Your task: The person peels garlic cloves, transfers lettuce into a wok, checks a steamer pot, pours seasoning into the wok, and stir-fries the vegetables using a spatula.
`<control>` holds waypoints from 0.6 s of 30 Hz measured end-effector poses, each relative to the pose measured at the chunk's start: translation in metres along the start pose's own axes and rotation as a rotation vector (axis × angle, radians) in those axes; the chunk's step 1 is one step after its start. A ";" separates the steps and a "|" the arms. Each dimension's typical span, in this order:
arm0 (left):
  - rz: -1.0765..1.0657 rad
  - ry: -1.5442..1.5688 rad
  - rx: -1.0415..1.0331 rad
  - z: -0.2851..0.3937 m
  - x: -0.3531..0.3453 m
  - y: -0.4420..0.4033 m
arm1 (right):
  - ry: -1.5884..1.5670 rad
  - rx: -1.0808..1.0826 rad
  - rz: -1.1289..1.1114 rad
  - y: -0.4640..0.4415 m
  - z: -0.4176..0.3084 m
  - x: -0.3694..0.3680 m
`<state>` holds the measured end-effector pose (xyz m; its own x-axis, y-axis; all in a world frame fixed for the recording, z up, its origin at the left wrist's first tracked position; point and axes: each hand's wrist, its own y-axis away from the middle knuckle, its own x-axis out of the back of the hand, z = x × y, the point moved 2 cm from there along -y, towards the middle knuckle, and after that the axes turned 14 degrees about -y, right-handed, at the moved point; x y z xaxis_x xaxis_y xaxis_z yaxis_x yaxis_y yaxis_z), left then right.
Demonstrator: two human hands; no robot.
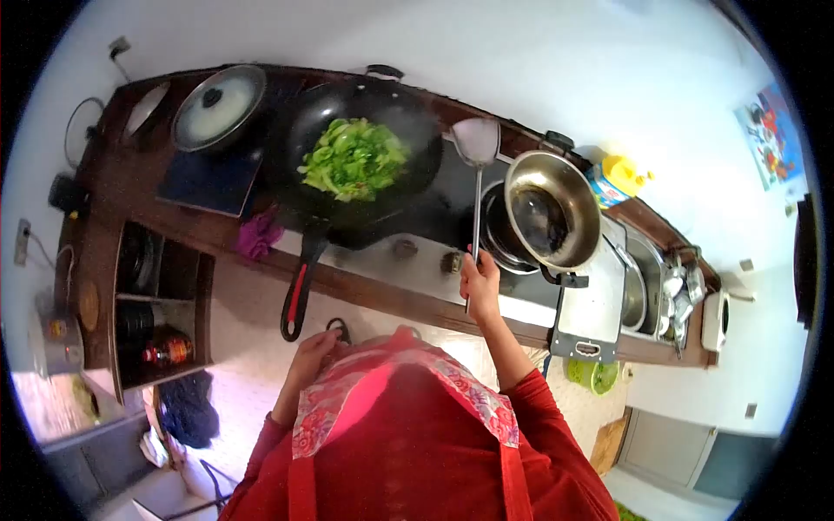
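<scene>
My right hand (480,282) is closed around the long handle of a metal wok spatula (478,187), its blade raised at the far end, between the wok and a steel pot. Chopped green vegetables (356,161) lie in the black wok (417,178) on the stove, with faint steam over them. The wok's black and red handle (300,291) points toward me. Just to the right of that handle's end, my left hand (317,354) is held low with its fingers curled. A black loop (339,330) shows at its fingertips; whether I hold it is unclear.
A steel pot (556,208) sits tilted on the right burner. Beyond it are a yellow-topped container (618,178), a cutting board (592,300) and a sink (647,286). On the left are a lidded pan (217,108), a purple cloth (259,234) and an open cabinet (165,304).
</scene>
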<state>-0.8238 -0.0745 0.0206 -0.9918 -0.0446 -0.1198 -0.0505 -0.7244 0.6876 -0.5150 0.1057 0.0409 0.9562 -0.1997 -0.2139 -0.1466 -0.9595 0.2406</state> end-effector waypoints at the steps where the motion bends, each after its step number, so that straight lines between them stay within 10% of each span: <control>1: 0.025 0.020 -0.004 0.005 -0.005 0.005 | 0.039 0.002 -0.014 -0.005 0.009 0.001; 9: 0.094 0.038 0.002 -0.016 -0.005 0.024 | 0.029 -0.156 -0.007 -0.029 0.017 0.012; 18: 0.089 0.075 0.000 -0.024 0.004 0.031 | 1.070 0.451 -0.007 -0.037 0.039 0.053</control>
